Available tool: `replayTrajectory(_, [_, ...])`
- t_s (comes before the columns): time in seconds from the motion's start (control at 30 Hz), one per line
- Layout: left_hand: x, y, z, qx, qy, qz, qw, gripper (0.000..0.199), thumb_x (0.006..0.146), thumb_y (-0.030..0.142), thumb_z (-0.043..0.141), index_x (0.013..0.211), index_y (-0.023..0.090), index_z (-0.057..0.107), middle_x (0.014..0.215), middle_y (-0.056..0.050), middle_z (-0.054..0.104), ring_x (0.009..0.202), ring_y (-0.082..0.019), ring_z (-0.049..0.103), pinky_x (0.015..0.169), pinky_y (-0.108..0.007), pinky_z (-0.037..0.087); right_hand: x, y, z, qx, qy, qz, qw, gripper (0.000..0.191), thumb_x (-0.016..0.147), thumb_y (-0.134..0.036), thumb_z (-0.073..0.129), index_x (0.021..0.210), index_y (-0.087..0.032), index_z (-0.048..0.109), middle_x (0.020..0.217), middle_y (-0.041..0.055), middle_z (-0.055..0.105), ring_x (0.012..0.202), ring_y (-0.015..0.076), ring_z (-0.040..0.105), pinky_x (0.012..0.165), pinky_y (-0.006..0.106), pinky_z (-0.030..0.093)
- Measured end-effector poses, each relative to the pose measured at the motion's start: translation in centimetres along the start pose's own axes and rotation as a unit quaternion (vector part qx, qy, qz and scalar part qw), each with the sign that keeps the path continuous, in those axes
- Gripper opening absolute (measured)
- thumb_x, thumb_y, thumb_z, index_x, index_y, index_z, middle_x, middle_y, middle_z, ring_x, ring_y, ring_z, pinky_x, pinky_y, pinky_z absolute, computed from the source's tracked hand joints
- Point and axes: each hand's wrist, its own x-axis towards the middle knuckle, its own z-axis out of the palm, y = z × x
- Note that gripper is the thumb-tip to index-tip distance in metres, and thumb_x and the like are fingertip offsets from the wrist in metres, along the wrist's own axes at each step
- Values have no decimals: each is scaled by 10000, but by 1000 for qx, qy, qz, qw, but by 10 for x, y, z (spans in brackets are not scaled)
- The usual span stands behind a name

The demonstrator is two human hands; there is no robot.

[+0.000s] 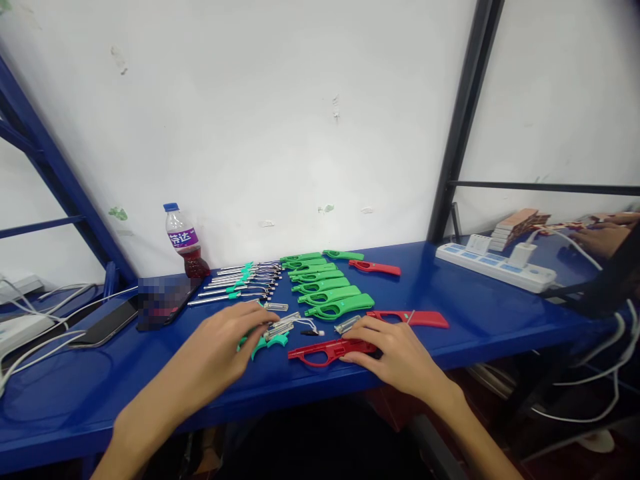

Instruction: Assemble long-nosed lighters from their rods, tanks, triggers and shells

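My right hand (387, 347) grips the handle end of a red lighter shell (320, 350) that lies at the table's front edge, its inside facing up. My left hand (233, 337) bends its fingers together over a small heap of pale metallic parts (285, 325); what sits between the fingertips is hidden. Teal triggers (270, 341) lie just under and beside that hand. A small black-and-white wired part (314, 331) rests between the two hands. Behind my right hand is a second red lighter shell (425, 319), with a clear part (347, 325) close by.
Green lighter shells (340, 303) form a column behind the hands, beside metal lighter rods (215, 291) with wires. A bottle (183, 241) and phones (107, 321) are at left. A power strip (495, 267) is at right; another person's hand (607, 237) shows beyond it.
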Motion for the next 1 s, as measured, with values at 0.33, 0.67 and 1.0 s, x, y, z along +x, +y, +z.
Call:
replayTrajectory(0.33, [10, -76, -14, -2, -30, -99, 995, 379, 1010, 489, 474, 1094, 261, 765, 1188, -63, 802, 1110, -301, 740, 975, -367, 546, -1, 0, 1, -1, -3, 3, 1000, 232, 1009, -475, 689, 1145, -295, 745, 1144, 4, 798, 959, 226, 782, 799, 334, 579])
replayTrajectory(0.67, [36, -155, 6, -11, -94, -104, 990, 431, 1001, 555, 481, 1009, 216, 747, 1078, -110, 807, 1024, -310, 751, 897, -398, 561, 0, -2, 1, -1, -19, 20, 1000, 242, 1014, -474, 682, 1163, -296, 749, 1163, -7, 792, 973, 230, 782, 834, 359, 591])
replayTrajectory(1.0, [37, -167, 24, 10, -128, -85, 988, 376, 1040, 507, 590, 1095, 165, 737, 1139, -91, 775, 1066, -241, 730, 975, -455, 561, -1, 0, 1, 1, -18, 20, 1000, 265, 1009, -474, 688, 1191, -291, 746, 1198, 13, 793, 998, 245, 781, 846, 358, 592])
